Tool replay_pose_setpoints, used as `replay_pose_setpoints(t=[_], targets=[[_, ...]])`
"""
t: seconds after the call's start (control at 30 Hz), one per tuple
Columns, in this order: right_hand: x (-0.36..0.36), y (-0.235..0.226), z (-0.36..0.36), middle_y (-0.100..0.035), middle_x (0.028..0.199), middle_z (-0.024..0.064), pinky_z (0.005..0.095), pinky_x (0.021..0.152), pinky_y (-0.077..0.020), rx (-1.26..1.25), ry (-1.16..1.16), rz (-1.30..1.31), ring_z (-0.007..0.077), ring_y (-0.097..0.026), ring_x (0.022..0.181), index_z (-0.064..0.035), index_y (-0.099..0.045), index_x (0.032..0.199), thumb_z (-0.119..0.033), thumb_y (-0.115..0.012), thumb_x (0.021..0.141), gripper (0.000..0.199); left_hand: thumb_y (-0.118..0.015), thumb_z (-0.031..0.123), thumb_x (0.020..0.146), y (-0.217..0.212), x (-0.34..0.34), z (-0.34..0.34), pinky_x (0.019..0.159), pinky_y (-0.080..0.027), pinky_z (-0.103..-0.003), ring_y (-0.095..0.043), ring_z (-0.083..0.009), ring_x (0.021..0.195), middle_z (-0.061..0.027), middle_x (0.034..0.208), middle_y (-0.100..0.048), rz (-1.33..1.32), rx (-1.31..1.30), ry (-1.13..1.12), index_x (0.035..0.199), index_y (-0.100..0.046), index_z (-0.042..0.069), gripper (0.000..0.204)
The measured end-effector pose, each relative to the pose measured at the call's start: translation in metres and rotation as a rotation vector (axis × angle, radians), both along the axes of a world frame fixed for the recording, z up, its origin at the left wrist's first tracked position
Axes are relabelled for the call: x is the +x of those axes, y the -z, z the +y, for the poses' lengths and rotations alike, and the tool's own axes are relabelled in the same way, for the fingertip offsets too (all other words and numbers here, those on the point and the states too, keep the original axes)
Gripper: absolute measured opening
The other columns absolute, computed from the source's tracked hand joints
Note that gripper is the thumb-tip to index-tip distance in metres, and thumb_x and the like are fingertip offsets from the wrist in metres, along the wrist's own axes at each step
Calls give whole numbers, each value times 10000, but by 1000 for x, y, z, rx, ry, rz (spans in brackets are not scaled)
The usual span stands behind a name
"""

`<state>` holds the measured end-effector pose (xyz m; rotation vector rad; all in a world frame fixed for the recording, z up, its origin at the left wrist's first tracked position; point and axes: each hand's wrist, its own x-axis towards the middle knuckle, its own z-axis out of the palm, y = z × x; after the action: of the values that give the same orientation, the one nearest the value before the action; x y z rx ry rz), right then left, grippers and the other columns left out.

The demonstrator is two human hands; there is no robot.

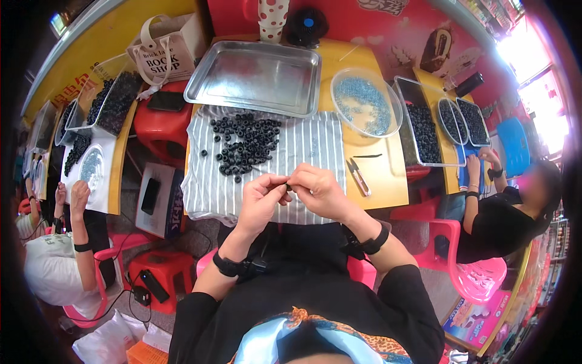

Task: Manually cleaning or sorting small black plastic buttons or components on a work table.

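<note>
Near the front edge of a grey-and-white striped cloth (203,176), my two hands meet. My left hand (262,203) is closed in a pinch on a small black part (288,187), its thumb and forefinger at one side of it. From the other side my right hand (319,191) pinches the same part; fingers cover most of it. Just beyond my hands lies a loose pile of small black ring-shaped parts (245,142), a few scattered apart. Right of the cloth are small snips (359,178) and a thin black strip (368,156).
A metal tray (254,76) stands behind the cloth. To its right is a clear oval tub (364,100) of tiny bluish pieces, then a clear bin (423,130) of black parts. Co-workers sit left (60,267) and right (497,221). Red stools (162,130) flank the table.
</note>
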<state>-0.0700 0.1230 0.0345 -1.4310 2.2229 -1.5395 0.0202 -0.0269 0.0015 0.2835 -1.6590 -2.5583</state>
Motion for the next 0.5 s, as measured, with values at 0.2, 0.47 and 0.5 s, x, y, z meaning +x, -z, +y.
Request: replay_pose_setpoints(t=[0.2,0.47,0.5], targets=[[-26,-6,-15,-589,765,88,316,541,-462,-2,-160,-9,223,-602,643,2,-595,791,92,-593,732,107,-550,-5,917,-12,-2,-6,645,-503,-249,-638,-136,747,-87,889,-665,18,96,-88,1098,-603,-42,192],[-20,2,-15,-590,746,76,285,544,-461,-24,-71,-62,183,-594,629,3,-604,778,98,-586,725,111,-560,1,913,4,-6,-8,639,-522,-253,-651,-139,738,-98,913,-668,25,128,-91,1063,-605,-40,162],[-18,4,-11,-592,745,74,280,547,-460,-21,-47,-109,174,-592,633,3,-605,775,99,-585,725,110,-560,2,914,8,-6,-6,637,-522,-252,-651,-138,736,-98,913,-668,21,124,-81,1060,-606,-41,159]])
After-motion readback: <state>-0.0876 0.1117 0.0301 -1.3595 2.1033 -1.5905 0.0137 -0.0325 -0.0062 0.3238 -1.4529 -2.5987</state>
